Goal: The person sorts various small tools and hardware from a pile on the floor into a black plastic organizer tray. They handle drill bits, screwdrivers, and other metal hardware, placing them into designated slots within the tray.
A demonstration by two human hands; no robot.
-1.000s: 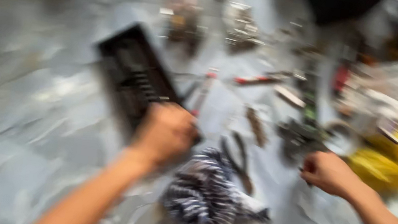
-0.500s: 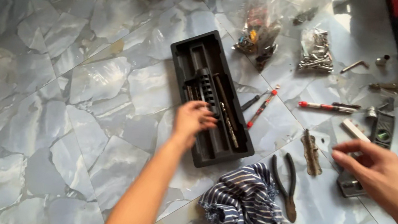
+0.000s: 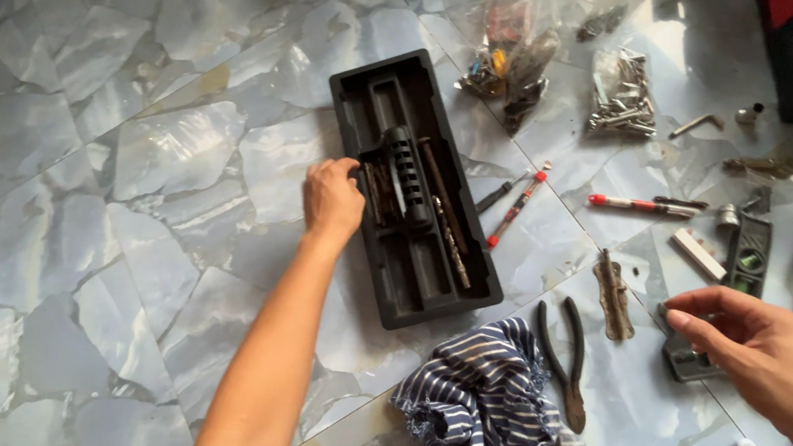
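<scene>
Down on the grey marble-patterned tile floor (image 3: 65,213), the left hand (image 3: 332,197) curls over the near long edge of the black moulded plastic tool tray (image 3: 413,187), fingers reaching among its rusty drill bits (image 3: 444,229), though whether it pinches one I cannot tell. The right hand (image 3: 754,353) hovers loosely spread, holding nothing, over a small dark metal tool (image 3: 687,362) beside the black-handled pliers (image 3: 566,360). Steadying the tray's wall while lifting a bit straight out of its slot would likely keep the rest from spilling.

A black plastic tray (image 3: 408,189) lies open on the tiled floor, set diagonally, its long moulded slots running from upper left to lower right; long rusty drill bits (image 3: 443,229) lie in the slots beside a ribbed black holder (image 3: 405,169); the left hand (image 3: 332,197) rests at its left rim.
</scene>
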